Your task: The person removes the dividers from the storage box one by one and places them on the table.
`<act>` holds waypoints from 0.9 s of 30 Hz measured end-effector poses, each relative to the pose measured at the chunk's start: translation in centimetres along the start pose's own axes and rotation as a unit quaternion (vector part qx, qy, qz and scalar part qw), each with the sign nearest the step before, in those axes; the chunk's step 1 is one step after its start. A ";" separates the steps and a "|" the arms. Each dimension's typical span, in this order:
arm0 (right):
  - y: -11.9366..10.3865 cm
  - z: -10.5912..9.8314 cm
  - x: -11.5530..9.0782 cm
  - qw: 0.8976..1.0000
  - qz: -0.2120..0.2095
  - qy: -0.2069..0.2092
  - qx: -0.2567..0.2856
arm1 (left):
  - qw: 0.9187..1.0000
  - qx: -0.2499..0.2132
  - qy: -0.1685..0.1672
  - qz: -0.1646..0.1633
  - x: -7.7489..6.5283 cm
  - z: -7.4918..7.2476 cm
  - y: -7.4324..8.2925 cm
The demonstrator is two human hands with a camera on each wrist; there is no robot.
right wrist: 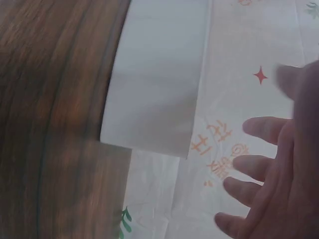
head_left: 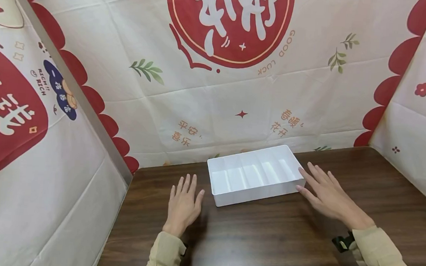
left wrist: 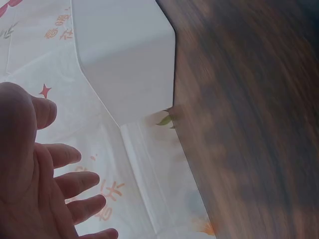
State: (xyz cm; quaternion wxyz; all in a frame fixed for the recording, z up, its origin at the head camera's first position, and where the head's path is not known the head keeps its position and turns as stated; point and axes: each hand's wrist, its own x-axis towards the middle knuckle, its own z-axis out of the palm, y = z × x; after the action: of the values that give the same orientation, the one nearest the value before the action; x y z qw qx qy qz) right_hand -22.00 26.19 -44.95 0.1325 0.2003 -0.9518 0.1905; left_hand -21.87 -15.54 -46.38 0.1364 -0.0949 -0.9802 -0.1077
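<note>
A white rectangular box (head_left: 257, 193) with several compartments sits at the back of the wooden table, slightly askew, with nothing visible inside. My left hand (head_left: 183, 207) is left of the box, fingers spread and straight, with a gap between thumb and box. At the box's right end is my right hand (head_left: 325, 194), its fingers extended and overlapping the right corner in the head view. The left wrist view shows the left hand (left wrist: 55, 184) beside the box's end wall (left wrist: 129, 84). In the right wrist view, the right hand (right wrist: 274, 164) stands apart from the box (right wrist: 154, 84).
The dark wooden table (head_left: 257, 243) extends in front of the box. Behind it hangs a printed white cloth (head_left: 215, 104) with red scalloped edges. More printed cloth stands along the left side (head_left: 72, 189) and right side (head_left: 420, 135).
</note>
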 end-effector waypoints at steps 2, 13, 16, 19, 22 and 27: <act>0.0 0.0 0.1 1.000 -0.003 0.003 0.004 | 1.000 -0.001 -0.001 0.000 0.2 0.1 0.1; 0.4 -0.3 0.7 1.000 -0.009 0.008 -0.007 | 1.000 -0.029 -0.011 -0.002 1.0 -0.1 1.2; 0.5 -0.5 0.8 1.000 0.004 -0.005 -0.005 | 0.999 -0.036 -0.008 0.001 1.3 -0.1 1.5; 0.5 -0.8 1.0 1.000 0.018 -0.015 0.004 | 0.999 -0.037 -0.006 0.006 1.6 -0.1 1.7; 0.4 -1.0 1.3 0.999 0.027 -0.018 0.007 | 0.999 -0.035 -0.008 0.007 1.9 -0.1 1.9; 0.6 -1.1 1.9 0.999 0.038 -0.015 0.011 | 0.999 -0.045 -0.011 0.003 2.1 -0.1 2.2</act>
State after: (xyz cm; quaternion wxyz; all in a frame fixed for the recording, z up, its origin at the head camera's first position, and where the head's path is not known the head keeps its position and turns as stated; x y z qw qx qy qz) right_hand -23.79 26.52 -43.56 0.1087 0.1685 -0.9585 0.2025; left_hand -23.39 -13.14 -45.22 0.1215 -0.1054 -0.9755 -0.1501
